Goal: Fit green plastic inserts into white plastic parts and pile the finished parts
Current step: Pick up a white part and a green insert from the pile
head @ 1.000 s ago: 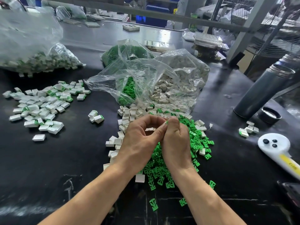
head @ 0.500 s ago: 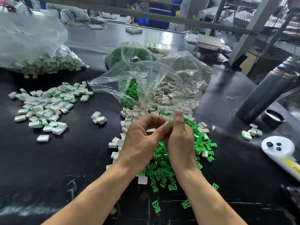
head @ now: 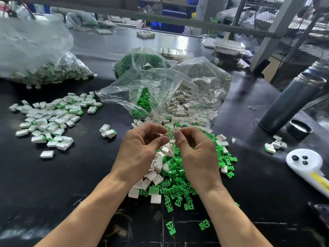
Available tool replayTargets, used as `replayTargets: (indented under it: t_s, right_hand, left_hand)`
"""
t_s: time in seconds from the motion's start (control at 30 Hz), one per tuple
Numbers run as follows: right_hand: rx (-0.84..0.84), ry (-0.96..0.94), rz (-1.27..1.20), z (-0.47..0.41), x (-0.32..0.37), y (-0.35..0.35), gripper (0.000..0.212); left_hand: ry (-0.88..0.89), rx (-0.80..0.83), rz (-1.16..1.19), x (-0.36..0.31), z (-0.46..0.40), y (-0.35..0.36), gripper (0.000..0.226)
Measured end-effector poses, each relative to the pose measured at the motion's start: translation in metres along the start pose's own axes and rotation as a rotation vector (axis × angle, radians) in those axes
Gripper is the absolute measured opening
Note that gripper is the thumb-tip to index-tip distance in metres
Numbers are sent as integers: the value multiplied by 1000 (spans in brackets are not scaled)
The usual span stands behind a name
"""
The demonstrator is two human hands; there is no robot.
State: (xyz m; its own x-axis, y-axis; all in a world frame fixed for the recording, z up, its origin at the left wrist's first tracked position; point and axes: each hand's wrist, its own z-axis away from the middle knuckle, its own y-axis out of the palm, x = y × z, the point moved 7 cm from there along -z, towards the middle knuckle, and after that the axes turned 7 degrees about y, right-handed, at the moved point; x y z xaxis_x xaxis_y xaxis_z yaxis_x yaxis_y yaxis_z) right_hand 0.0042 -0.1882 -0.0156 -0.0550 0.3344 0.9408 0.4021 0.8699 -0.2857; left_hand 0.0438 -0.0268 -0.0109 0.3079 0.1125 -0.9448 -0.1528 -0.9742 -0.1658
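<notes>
A small white part with a green insert [head: 170, 136] is pinched between the fingertips of the left hand [head: 140, 150] and right hand [head: 195, 152], above the loose heap [head: 179, 179]. Finished parts [head: 51, 120] lie piled to the left. No writing can be read.

Bare black tabletop [head: 58, 184]: lower left, lower right of frame. Obstructions: clear plastic bags [head: 170, 91] at centre, grey metal flask [head: 292, 102] at right, loose green inserts [head: 179, 186] at lower centre.

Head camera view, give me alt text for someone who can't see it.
Two bare hands meet above a heap of loose green inserts and white parts on a black table, the left hand and right hand pinching a small piece between them. Finished parts lie piled at left; clear bags sit behind.
</notes>
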Motion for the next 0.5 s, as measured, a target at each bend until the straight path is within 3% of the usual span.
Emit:
replayTargets:
  t_s: [0.13,0.33,0.5]
  right_hand:
    - [-77,42,82,-4,-4,-11,12]
    - [-101,87,150,-7,-12,-20,16]
    - [-98,94,192,-8,-13,-23,17]
  left_hand:
    - [37,-32,-343,9,-8,-32,12]
    - [6,-209,-937,22,-21,-82,8]
    - [-59,-264,-1089,34,-25,-94,12]
